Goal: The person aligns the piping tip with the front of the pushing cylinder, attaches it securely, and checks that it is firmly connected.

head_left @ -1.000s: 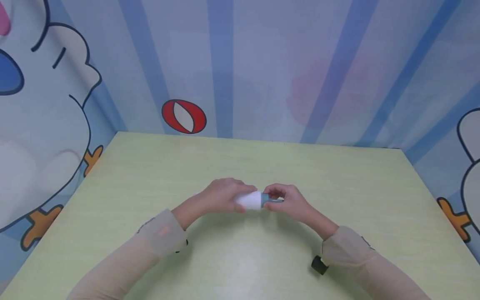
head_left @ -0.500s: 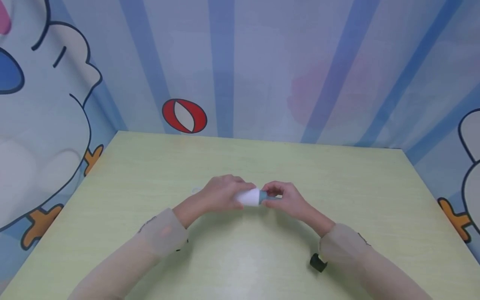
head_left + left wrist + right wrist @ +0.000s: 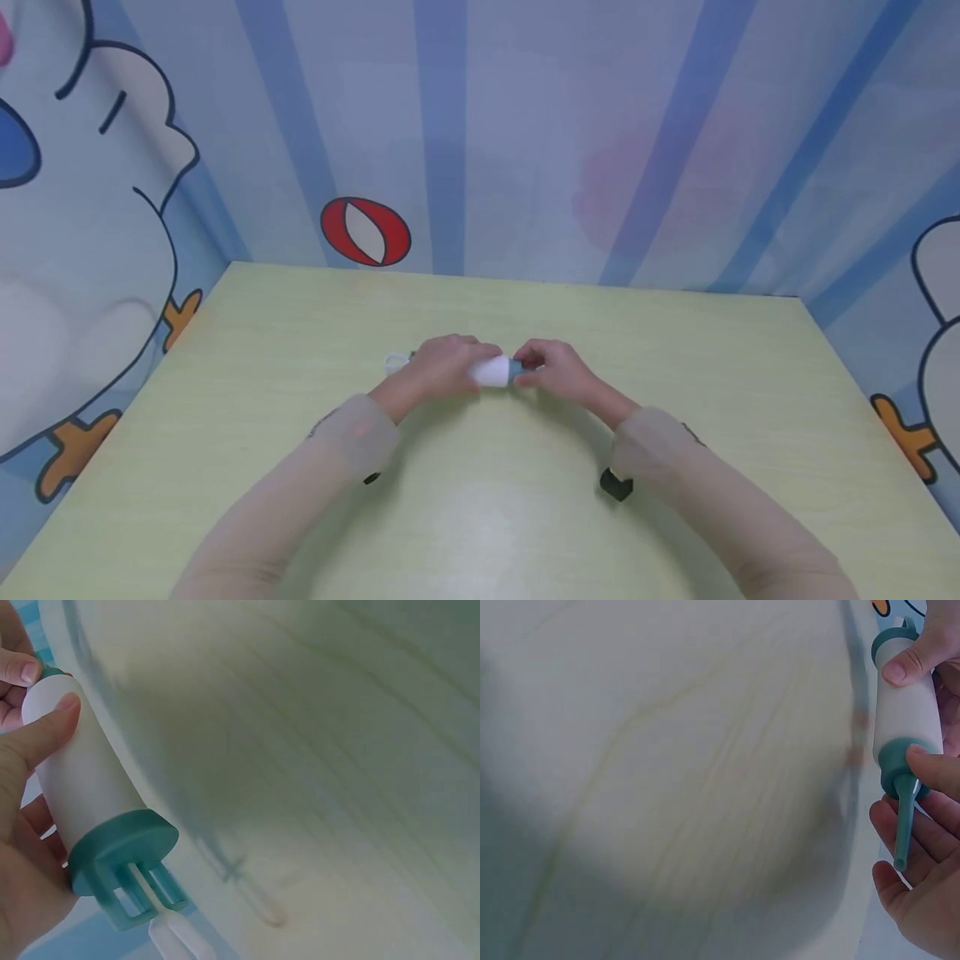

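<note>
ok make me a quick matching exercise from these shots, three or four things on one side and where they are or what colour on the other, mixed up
Things:
1. left hand
2. right hand
3. white barrel
4. table

Descriptions:
a. pale yellow-green, under both arms
b. pinches the teal nozzle end
c. wraps round the white barrel
d. sits between a teal flange and the teal nozzle end

Pairs: 1-c, 2-b, 3-d, 4-a

The syringe is looking white with teal ends. The desk is showing pale yellow-green, and the backdrop is sporting blue stripes.
</note>
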`<state>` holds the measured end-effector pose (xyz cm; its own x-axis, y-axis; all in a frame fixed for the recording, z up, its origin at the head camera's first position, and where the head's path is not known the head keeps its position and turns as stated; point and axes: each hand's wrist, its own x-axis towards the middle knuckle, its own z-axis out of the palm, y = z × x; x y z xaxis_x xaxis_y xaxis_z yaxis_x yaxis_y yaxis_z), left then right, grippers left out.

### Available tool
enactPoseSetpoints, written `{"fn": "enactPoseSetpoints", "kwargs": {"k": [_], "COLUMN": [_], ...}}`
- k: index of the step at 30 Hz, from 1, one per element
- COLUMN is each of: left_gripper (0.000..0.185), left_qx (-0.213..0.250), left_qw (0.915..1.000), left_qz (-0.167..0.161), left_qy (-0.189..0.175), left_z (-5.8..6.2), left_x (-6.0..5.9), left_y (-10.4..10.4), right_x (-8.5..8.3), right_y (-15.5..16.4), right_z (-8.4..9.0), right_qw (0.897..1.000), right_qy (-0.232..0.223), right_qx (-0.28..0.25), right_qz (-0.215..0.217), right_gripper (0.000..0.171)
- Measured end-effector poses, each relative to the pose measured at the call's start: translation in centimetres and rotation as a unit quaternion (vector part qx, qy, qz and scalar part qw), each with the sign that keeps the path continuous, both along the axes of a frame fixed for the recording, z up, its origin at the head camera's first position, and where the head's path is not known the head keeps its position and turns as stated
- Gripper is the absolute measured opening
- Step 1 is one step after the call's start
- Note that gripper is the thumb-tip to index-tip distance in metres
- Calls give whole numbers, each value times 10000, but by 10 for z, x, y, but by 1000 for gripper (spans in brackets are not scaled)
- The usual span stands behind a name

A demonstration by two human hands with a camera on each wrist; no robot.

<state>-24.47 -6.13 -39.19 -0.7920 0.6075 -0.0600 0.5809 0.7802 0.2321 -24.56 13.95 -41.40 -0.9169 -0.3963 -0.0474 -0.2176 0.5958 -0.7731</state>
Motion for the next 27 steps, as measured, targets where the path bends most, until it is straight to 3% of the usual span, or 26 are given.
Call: {"fn": "enactPoseSetpoints", "kwargs": {"k": [7, 19, 27], "left_gripper": [58, 62, 64], "left_qx": [-91, -552, -598], "left_qw": [9998, 9983, 9977], "left_qz": [67, 176, 304], "left_qy": [-159, 75, 40], "left_z": [-9, -12, -13], "left_x": [-4, -4, -3], "left_y": [0, 2, 3], "right_x": [-4, -6, -7], "right_y": [-3, -5, -4], "right_z": [-4, -3, -6], "right_qw": [9996, 9988, 9982], "right_qy": [-9, -95, -95], "right_qx": [276, 419, 502], "right_qz": [102, 251, 315], "right_gripper": [25, 31, 33]}}
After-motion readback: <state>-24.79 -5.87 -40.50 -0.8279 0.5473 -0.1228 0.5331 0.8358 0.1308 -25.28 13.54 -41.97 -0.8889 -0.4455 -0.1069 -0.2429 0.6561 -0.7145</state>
